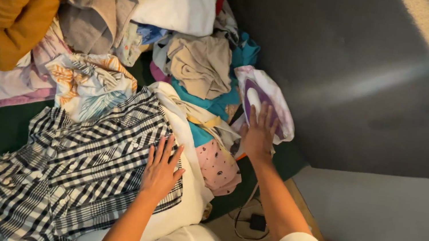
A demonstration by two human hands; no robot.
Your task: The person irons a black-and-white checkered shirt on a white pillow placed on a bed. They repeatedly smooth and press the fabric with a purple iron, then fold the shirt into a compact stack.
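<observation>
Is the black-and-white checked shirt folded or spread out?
Spread out. The black-and-white checked cotton shirt lies mostly flat and open over a white cloth, with the left hand pressed palm-down on it.

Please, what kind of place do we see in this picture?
Probably a room in a home, used for ironing. A purple-and-white iron lies under the right hand, the left hand presses flat on a black-and-white checked shirt, and a heap of mixed clothes lies behind.
</observation>
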